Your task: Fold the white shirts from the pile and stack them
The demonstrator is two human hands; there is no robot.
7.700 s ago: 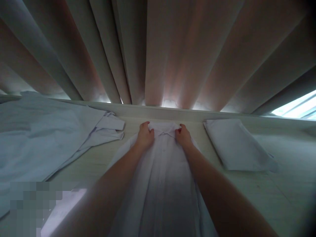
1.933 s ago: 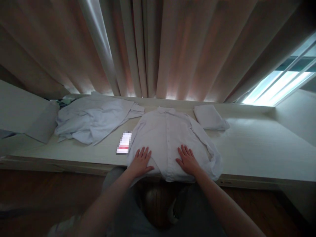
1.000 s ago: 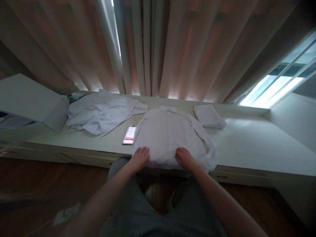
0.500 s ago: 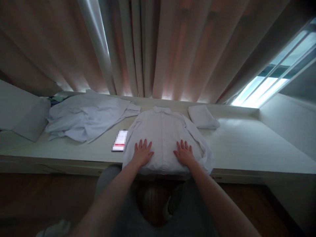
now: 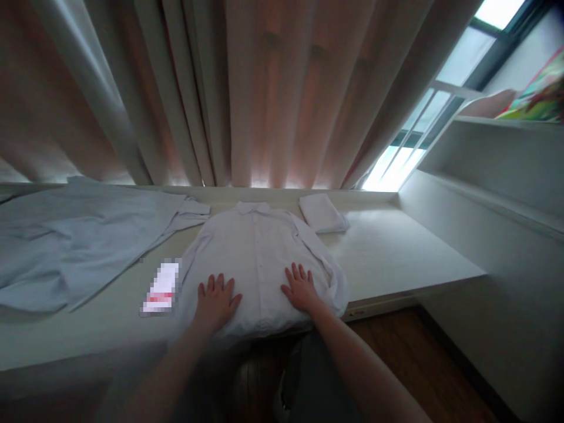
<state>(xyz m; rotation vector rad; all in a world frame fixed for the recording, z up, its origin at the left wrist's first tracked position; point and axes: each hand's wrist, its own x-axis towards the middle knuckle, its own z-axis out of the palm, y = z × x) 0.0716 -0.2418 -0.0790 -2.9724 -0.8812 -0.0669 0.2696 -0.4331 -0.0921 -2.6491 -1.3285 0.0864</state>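
Note:
A white button-up shirt (image 5: 255,247) lies front side up on the white counter, its collar toward the curtain and its lower part at the front edge. My left hand (image 5: 215,302) rests flat on the shirt's lower left, fingers spread. On the lower right of the same shirt my right hand (image 5: 302,288) lies open, palm down. The button strip runs between the two hands. Neither hand grips any cloth.
A second, rumpled white shirt (image 5: 101,229) lies to the left. Beside the left sleeve is a pixelated phone-like item (image 5: 161,288). A folded white cloth (image 5: 323,212) sits at the back right of the counter (image 5: 396,247). Curtains (image 5: 282,100) hang behind; a side wall (image 5: 467,235) bounds the right.
The camera view has turned to the right, so everything appears shifted left and more of the right wall shows. Both hands stay flat on the shirt.

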